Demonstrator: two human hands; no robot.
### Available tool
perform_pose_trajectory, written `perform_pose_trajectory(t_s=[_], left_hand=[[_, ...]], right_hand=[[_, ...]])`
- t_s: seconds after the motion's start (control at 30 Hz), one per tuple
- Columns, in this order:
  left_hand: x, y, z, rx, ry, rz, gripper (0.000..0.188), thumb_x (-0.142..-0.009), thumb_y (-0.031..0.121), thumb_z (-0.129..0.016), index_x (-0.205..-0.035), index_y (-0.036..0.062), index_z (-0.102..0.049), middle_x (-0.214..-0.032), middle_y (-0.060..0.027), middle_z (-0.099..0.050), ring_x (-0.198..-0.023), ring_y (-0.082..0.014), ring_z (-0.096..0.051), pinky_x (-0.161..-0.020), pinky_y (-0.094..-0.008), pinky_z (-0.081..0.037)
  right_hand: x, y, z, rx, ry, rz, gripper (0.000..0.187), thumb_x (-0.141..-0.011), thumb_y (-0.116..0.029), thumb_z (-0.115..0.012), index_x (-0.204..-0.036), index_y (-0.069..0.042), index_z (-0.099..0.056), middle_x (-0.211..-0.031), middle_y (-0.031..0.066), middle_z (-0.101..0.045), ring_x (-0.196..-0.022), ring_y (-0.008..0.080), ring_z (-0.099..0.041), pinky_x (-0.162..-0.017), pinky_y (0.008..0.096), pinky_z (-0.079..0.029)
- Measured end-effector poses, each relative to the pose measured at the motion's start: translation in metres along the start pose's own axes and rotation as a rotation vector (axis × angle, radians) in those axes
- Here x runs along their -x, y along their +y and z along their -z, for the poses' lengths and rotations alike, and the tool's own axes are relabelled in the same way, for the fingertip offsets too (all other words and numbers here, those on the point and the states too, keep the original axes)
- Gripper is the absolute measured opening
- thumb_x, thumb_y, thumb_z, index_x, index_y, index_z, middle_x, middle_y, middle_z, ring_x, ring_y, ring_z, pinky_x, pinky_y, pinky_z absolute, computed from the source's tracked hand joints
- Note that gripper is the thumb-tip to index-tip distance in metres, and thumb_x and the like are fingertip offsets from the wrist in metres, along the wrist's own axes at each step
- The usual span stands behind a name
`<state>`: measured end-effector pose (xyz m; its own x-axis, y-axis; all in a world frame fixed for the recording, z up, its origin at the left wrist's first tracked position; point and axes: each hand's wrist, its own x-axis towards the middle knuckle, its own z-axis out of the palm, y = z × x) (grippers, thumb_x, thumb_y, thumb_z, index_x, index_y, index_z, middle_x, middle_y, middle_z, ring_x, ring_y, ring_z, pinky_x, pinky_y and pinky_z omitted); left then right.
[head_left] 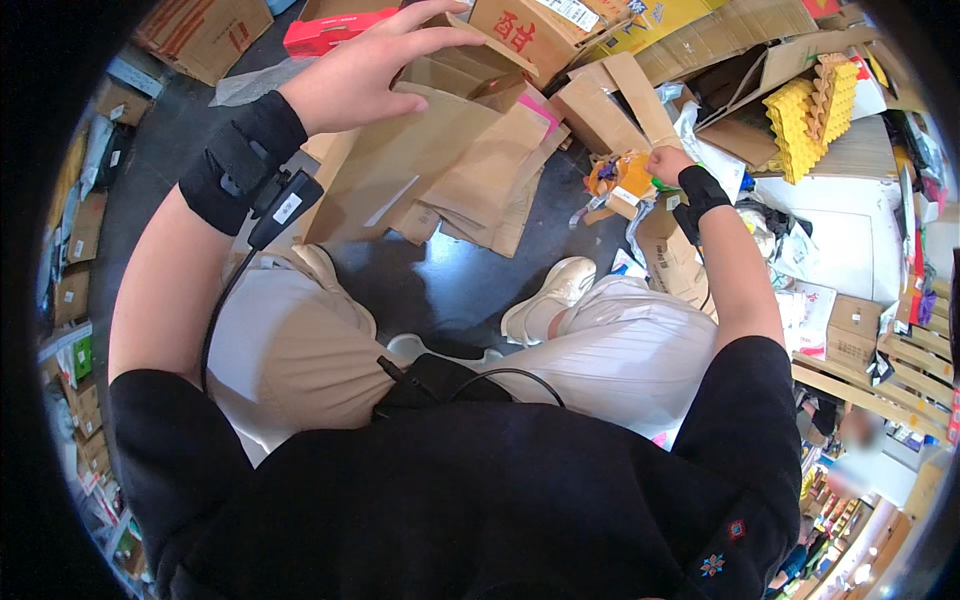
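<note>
My left hand [365, 75] is stretched out with its fingers apart, over an opened cardboard box [425, 150] on the floor, and holds nothing. Flattened brown cardboard sheets [490, 190] lean beside that box. My right hand [668, 164] is closed, off to the right. It is right at the lower end of a cardboard flap [640, 95] and beside crumpled orange packaging [632, 172]. Its fingers are mostly turned away, so what they hold is hidden. Each wrist wears a black strap; a black device [287, 207] with a cable sits at the left one.
A red box [330, 32] and a brown carton [520, 35] stand ahead. Yellow egg-crate trays [800, 120] rest on cardboard at the right, near a white box [835, 230] and a wooden pallet [915, 370]. Shelves of cartons [85, 230] line the left. My shoes [550, 297] flank dark floor.
</note>
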<state>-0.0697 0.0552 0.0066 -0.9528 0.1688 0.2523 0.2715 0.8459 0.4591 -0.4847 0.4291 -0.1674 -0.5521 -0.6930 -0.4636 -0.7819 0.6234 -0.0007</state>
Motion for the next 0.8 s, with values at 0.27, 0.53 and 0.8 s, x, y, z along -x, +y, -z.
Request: perform_pose_trajectory(t_s=[0.27, 0.53, 0.8], left_hand=[[0.007, -0.018, -0.017, 0.062, -0.007, 0.203, 0.079, -0.075, -0.004, -0.074, -0.146, 0.0180, -0.047, -0.158, -0.0110, -0.030, -0.142, -0.0321, -0.039, -0.115, -0.0391, -0.040], [0.000, -0.016, -0.008, 0.065, -0.082, 0.148, 0.075, -0.074, 0.006, -0.077, -0.142, 0.0102, -0.047, -0.147, -0.0239, -0.037, -0.134, -0.0403, -0.043, -0.112, -0.0406, -0.038], [0.004, -0.015, -0.007, 0.023, -0.077, 0.127, 0.074, -0.075, 0.007, -0.077, -0.142, 0.0108, -0.047, -0.146, -0.0240, -0.038, -0.135, -0.0401, -0.042, -0.112, -0.0410, -0.038]], right_hand=[[-0.023, 0.012, -0.027, -0.018, 0.146, -0.174, 0.017, -0.086, -0.020, -0.067, -0.095, -0.006, -0.064, -0.095, 0.0188, -0.071, -0.093, 0.0365, -0.068, -0.083, 0.0435, -0.054], [-0.017, 0.011, -0.035, -0.021, 0.107, -0.182, 0.022, -0.088, -0.023, -0.064, -0.105, -0.010, -0.069, -0.103, 0.0170, -0.071, -0.098, 0.0351, -0.068, -0.086, 0.0436, -0.054], [-0.032, 0.006, -0.040, 0.019, 0.083, -0.236, 0.034, -0.091, -0.039, -0.062, -0.105, -0.010, -0.073, -0.103, 0.0173, -0.072, -0.099, 0.0346, -0.068, -0.088, 0.0443, -0.053]])
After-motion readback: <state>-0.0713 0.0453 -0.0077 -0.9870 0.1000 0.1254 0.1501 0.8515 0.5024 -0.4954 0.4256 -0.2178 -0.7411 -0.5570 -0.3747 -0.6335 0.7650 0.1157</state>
